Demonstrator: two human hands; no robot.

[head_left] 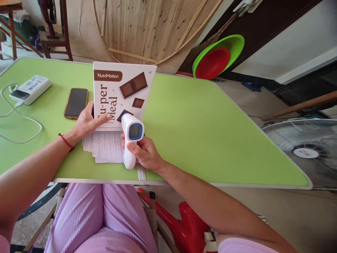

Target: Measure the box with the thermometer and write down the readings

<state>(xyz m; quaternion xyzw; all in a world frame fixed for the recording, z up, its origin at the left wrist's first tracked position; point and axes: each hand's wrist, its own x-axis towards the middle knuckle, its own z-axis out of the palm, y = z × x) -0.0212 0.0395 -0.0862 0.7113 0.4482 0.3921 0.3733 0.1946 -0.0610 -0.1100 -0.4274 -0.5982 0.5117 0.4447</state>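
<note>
My left hand (88, 121) grips the lower left edge of a white box (107, 95) with brown lettering and chocolate pictures, thumb across its front. The box stands upright, its printed face toward me. In my right hand (147, 153) is a white infrared thermometer (130, 154) with a blue-framed screen, which faces me. The thermometer's head overlaps the box's lower right corner in view; whether they touch I cannot tell. Below the box lie several sheets of paper (107, 146) covered in handwriting, partly hidden by the box and the thermometer.
On the green table (210, 140) a phone (76, 103) lies left of the box. Farther left is a white power bank (33, 89) with a white cable (33, 140). A fan (305, 151) stands beyond the right edge. Green and red basins (213, 63) lean behind the table.
</note>
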